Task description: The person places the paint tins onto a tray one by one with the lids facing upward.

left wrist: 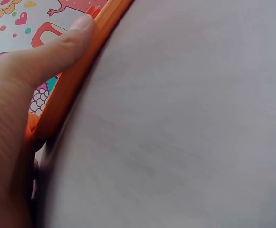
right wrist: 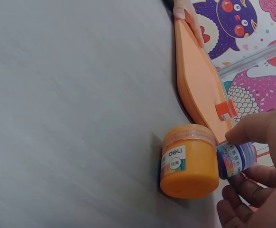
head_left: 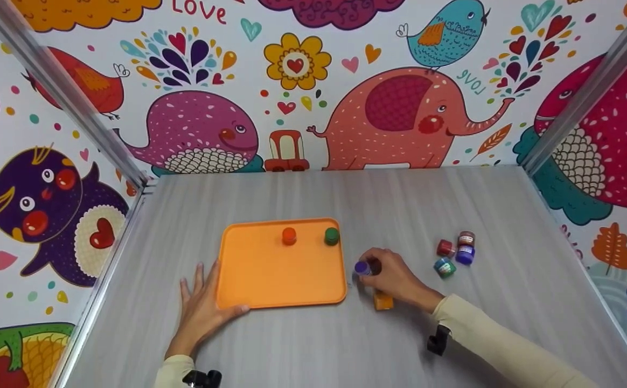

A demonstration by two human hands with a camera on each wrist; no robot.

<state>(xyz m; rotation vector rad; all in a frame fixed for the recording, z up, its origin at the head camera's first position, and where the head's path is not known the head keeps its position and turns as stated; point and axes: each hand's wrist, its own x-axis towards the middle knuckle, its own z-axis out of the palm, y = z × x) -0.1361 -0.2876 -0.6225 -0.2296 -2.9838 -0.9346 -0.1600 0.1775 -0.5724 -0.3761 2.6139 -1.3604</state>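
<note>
My right hand [head_left: 397, 276] pinches a small purple paint jar [right wrist: 235, 159] between thumb and fingers, just right of the orange tray [head_left: 281, 269]. Beside that hand stands an orange paint jar [right wrist: 189, 161] with a "deli" label, partly covered by the hand in the head view. My left hand [head_left: 201, 310] rests at the tray's near left corner, fingers spread along the left side and thumb along the near rim. On the tray's far half sit a red-orange paint jar [head_left: 289, 236] and, by the right rim, a green paint jar [head_left: 332, 236].
Farther right on the grey table [head_left: 302, 350] is a cluster of paint jars: a red one [head_left: 445, 248], a brownish one [head_left: 466, 238], a blue-purple one [head_left: 465, 255] and a teal one [head_left: 445, 267]. Patterned walls with metal corner posts [head_left: 583, 89] enclose the table's back and sides.
</note>
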